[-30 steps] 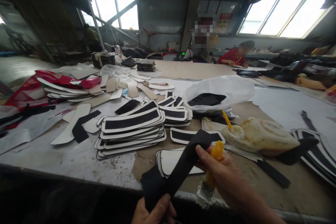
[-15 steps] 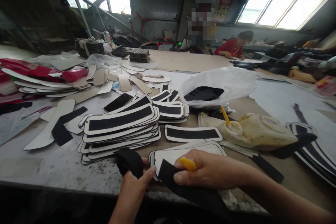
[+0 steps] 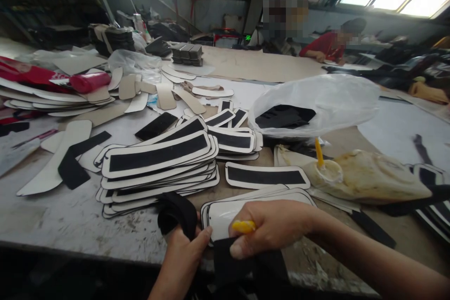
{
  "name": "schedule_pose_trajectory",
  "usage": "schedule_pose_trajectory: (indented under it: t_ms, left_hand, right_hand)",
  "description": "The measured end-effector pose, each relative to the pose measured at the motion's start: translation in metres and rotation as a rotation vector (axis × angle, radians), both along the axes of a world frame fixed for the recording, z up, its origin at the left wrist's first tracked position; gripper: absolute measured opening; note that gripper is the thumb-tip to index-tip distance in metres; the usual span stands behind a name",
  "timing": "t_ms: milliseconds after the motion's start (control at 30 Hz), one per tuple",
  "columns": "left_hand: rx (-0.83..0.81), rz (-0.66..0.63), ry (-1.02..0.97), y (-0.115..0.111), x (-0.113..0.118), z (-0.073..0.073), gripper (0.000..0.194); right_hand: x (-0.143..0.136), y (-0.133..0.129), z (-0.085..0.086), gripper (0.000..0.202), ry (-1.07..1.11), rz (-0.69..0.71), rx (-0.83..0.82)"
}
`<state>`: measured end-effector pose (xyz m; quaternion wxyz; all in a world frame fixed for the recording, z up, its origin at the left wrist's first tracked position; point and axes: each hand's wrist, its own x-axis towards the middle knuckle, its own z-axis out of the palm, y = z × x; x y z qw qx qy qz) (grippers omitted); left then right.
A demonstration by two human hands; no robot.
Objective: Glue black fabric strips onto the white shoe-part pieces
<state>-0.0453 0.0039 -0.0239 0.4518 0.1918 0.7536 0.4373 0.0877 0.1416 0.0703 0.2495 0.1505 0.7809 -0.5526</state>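
My left hand [image 3: 184, 251] is closed around curled black fabric strips [image 3: 185, 211]. Its thumb rests by the near left corner of a stack of white curved panels [image 3: 220, 213]. Over that stack, my right hand [image 3: 274, 225] pinches the end of another black strip [image 3: 228, 260], which hangs past the table's front edge. A yellow stick [image 3: 243, 227] pokes out of the same fist; its other end is hidden. Left of the hands lies a tall pile of white panels with black strips on them [image 3: 158, 153]. One such panel [image 3: 267, 176] lies just behind the white stack.
A stained pouch-like container [image 3: 383, 176] with a yellow stick [image 3: 319, 152] in its round opening sits to the right. Behind it is a clear plastic bag [image 3: 337, 103] with black pieces. Loose pale panels [image 3: 59, 161] lie left. A person in red [image 3: 325, 47] works across the table.
My right hand has drawn the black strip's end toward the table edge, so the strip now hangs down and uncovers more of the white panel. The camera view has tilted down a little.
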Motion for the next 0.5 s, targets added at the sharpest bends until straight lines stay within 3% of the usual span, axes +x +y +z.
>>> schedule_pose_trajectory:
  t_ms: [33,67,167,233,333,500]
  left_hand:
    - [-0.003,0.003,-0.009,0.000,0.000,-0.001,0.048]
    - [-0.004,0.003,-0.019,-0.001,0.000,-0.002,0.047]
    - [0.011,-0.005,-0.011,-0.002,0.002,-0.001,0.043]
    - [0.025,-0.010,0.005,-0.003,0.002,-0.001,0.043]
    - [0.027,-0.061,0.004,-0.005,0.002,-0.001,0.042]
    - [-0.018,-0.066,0.051,-0.003,0.001,0.004,0.039]
  right_hand:
    - [-0.001,0.000,0.002,0.029,0.011,0.004,-0.075]
    - [-0.004,-0.001,0.001,0.029,0.002,-0.003,-0.046]
    - [-0.013,-0.002,-0.014,0.025,-0.121,-0.015,0.411]
    - [-0.019,-0.002,-0.026,0.026,-0.178,-0.002,0.615]
    - [-0.025,-0.002,-0.036,0.031,-0.198,0.014,0.643]
    - [-0.027,-0.002,-0.029,0.032,-0.229,0.036,0.690]
